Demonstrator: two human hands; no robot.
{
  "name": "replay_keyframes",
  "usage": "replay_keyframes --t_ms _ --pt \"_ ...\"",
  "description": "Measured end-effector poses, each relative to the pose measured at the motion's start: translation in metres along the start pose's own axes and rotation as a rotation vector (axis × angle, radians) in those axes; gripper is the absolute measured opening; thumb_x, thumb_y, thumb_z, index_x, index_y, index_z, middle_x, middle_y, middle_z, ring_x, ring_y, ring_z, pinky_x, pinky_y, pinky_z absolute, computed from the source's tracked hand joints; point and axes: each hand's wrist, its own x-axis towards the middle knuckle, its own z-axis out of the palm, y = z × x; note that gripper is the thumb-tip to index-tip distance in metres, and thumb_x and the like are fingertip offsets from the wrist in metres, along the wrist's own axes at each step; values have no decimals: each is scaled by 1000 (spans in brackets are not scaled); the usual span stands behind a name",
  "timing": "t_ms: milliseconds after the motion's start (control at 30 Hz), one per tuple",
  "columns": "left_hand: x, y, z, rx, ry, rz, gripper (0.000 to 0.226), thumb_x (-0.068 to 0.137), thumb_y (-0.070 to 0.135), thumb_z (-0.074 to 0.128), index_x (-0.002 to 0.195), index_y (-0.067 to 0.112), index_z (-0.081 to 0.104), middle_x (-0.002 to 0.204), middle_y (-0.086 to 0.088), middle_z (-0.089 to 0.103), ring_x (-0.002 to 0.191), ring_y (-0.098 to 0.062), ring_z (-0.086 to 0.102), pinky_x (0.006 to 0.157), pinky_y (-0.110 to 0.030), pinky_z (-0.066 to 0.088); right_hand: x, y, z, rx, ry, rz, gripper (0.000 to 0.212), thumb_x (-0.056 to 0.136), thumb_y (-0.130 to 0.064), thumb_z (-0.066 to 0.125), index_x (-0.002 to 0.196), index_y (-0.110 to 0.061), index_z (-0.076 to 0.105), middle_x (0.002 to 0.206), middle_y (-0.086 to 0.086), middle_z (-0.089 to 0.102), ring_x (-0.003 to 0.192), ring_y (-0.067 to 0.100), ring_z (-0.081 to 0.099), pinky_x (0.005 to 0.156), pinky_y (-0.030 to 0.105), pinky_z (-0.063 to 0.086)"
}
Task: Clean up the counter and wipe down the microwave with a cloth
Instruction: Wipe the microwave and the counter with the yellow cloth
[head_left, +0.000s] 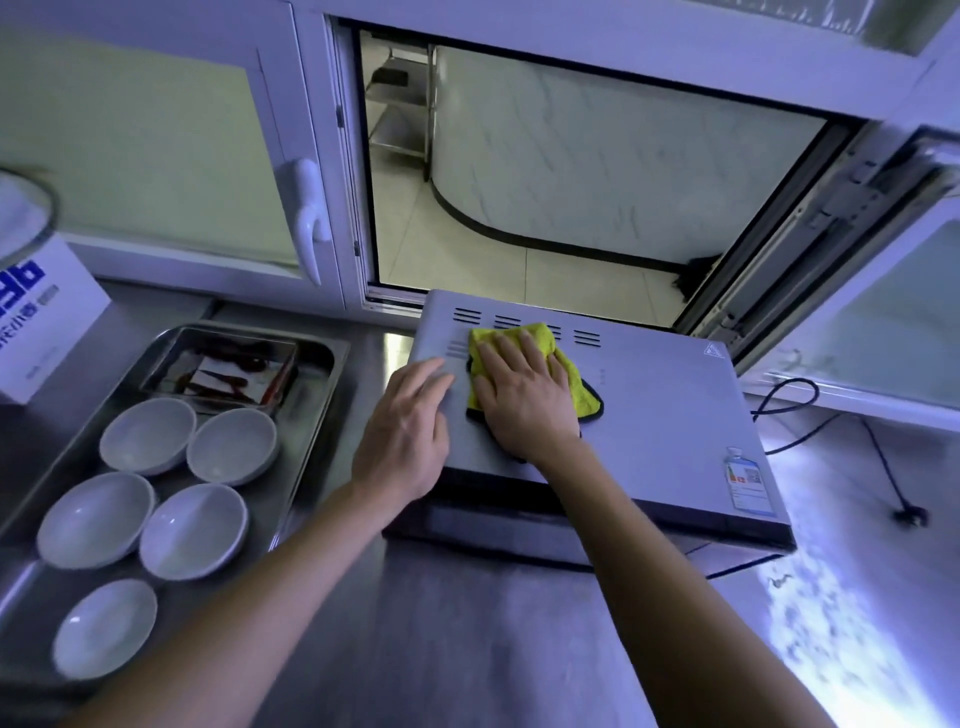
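At the far left a white box (36, 317) stands on the steel table (467, 649). Beside it a metal tray (311, 415) holds five white bowls (193, 530) and a smaller pan (218, 366) with dark scraps in it, so the tidying of the table looks largely gathered up, though the tray itself is not yet cleared away.

Next comes the left hand (402, 431), fingers straight and slightly spread, resting flat on the left edge of the microwave (665, 415); it holds nothing and seems to steady the appliance. Just to its right, the right hand (524, 395) lies palm-down with fingers extended, pressing the yellow cloth (540, 343) against the microwave's top near the vent slots. The cloth is bunched under the palm, its dark edge showing at the right.

By the look of it the wiping is under way on the top panel's left rear part; the right stretch of the top, the sides and the front door probably remain to be done. Farther right a label (748, 483) sits on the top near its front right corner, and a black power cord (831, 431) trails loose over the table, its plug lying unplugged.
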Motion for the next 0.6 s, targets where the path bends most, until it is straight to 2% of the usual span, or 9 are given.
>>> replay_keyframes --t_ms 133,333,467,600 --pt "-1 -4 -1 -118 59 -60 46 86 -3 40 127 3 61 135 -8 55 127 -23 48 112 -25 33 -53 -22 -1 -14 7 1 48 104 -45 24 150 -32 28 161 -7 25 152 22 9 118 54 20" --pt "-5 -29 -15 -225 40 -132 40 90 -2 45 125 7 62 129 -7 61 122 -25 55 106 -38 43 -106 -62 10 -21 46 -40 50 102 -43 30 151 -30 34 159 -6 32 152 25 16 115 54 24" --pt "-14 -43 -27 -282 43 -204 39 88 -8 48 120 5 66 122 -9 67 113 -25 61 100 -38 48 -92 -82 9 3 -18 -36 51 104 -43 27 154 -32 26 163 -7 21 153 24 4 119 53 14" --pt "-22 -56 -31 -344 -21 -247 38 91 -5 48 123 7 66 125 -7 67 116 -21 61 101 -29 45 -56 -87 7 -1 -48 -45 49 104 -45 25 151 -33 23 163 -6 17 153 23 0 119 55 14"
